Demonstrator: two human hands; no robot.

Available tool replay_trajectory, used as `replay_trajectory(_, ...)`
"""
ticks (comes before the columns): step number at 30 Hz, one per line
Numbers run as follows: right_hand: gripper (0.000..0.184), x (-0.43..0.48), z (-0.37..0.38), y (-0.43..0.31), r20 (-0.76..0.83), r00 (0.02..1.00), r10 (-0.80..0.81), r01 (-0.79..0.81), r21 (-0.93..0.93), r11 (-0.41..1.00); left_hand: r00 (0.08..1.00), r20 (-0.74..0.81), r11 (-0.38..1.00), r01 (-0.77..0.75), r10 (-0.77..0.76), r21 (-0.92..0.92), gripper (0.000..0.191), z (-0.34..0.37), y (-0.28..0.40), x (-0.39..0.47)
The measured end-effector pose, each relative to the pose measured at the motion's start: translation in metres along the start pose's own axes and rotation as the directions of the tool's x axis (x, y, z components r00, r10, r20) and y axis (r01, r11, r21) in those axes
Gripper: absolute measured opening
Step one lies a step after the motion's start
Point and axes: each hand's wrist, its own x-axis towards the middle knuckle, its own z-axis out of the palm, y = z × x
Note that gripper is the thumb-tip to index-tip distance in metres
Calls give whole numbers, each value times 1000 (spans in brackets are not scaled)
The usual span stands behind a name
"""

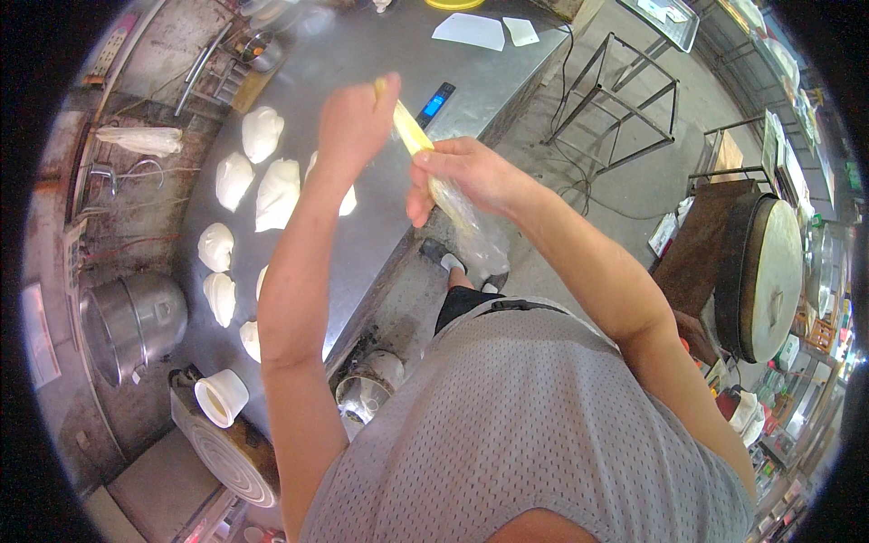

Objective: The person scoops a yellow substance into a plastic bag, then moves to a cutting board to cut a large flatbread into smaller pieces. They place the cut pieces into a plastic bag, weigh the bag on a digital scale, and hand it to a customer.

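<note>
My left hand (356, 125) is closed on the upper end of a yellow strip at the mouth of a clear plastic bag (475, 231). My right hand (455, 173) pinches the strip lower down, and the bag hangs below it past the table edge. Under my arms, several pieces of white dough (277, 193) lie on the steel table (366, 271), some partly hidden by my left forearm. A digital scale (436, 102) with a lit blue display stands just beyond my hands.
White scrapers (468, 32) lie at the table's far end. A white tub (223, 398) stands near left, beside a large steel bowl (136, 329). A metal frame stand (614, 102) and a round lidded griddle (760, 278) are on the right. Cables (584, 183) cross the floor.
</note>
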Motion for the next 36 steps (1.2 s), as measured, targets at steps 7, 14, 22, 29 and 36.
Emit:
replay_trajectory(7,33,-14,5,14,28,999,43,-43,-10,999,994,-12,993,111,-111,-40,64,1,-12,11)
replay_trajectory(14,32,-25,4,23,5,994,111,-111,6,994,987,52,988,154,-153,-17,67,0,-23,19)
replay_trajectory(22,27,-39,1,37,45,990,130,-131,23,991,967,-61,907,-208,246,366,56,5,-60,42)
replay_trajectory(29,30,-49,-10,50,60,986,155,-154,-9,988,992,-107,997,64,-68,-45,62,0,-50,47)
replay_trajectory(36,41,-61,-15,29,177,983,57,31,-457,889,948,50,885,313,-315,-344,55,-21,-14,40)
